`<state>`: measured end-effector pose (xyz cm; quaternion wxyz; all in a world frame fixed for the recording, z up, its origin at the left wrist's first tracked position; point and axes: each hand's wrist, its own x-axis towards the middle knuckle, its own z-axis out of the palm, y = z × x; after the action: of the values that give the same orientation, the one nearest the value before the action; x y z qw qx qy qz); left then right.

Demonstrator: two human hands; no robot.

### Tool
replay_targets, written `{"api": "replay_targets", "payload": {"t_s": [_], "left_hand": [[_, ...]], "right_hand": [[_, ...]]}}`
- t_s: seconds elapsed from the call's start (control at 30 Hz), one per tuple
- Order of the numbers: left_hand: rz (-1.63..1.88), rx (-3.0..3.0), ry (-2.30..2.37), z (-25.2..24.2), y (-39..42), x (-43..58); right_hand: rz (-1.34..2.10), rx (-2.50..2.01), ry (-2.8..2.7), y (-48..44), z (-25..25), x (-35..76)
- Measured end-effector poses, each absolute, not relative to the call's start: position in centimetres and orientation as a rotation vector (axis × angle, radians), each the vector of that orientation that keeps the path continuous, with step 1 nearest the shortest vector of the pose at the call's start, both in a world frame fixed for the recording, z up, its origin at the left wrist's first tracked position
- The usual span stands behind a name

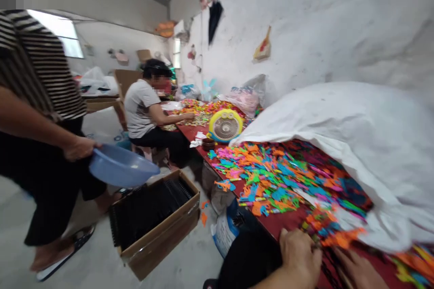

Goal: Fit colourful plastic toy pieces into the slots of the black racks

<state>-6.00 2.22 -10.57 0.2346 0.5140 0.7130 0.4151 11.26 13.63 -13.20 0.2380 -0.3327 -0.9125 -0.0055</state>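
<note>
My left hand (300, 253) rests on the front edge of the dark red table (288, 221), fingers curled down over thin black strips; what it grips is hidden. My right hand (357, 268) lies just to its right, fingers stretched flat along the black strips. Directly beyond both hands is a heap of small bright plastic pieces (271, 176) in orange, blue, green and pink. A big white sack (356, 144) lies over the right of the table with pieces spilling from under it.
A person in a striped top stands at left holding a blue basin (120, 167). An open cardboard box (156, 221) of black strips sits on the floor. A seated person works farther along the table near a yellow fan (225, 125).
</note>
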Motion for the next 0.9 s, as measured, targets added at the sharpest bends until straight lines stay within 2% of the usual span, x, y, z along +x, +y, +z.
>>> {"api": "replay_targets", "payload": {"t_s": [0.23,0.43,0.7,0.8,0.9], "left_hand": [[1.276,1.609,2.066,-10.3,0.5,-7.1],[1.303,1.662,2.159,-11.3,0.3,-8.9],[1.372,1.722,2.097,-11.2,3.9,-7.2],[1.448,1.687,2.034,-11.3,4.0,-6.7],[1.672,1.681,2.075,-10.8,2.9,-6.2]], "right_hand": [[0.148,-0.967,-2.539,9.6,-7.6,10.8],[0.268,-1.045,-2.355,7.7,-7.1,15.9],[0.141,-1.384,-2.045,6.3,-5.3,24.2],[0.263,-1.215,-2.117,5.4,-4.0,22.5],[0.437,-1.043,-2.140,5.3,-3.3,18.5]]}}
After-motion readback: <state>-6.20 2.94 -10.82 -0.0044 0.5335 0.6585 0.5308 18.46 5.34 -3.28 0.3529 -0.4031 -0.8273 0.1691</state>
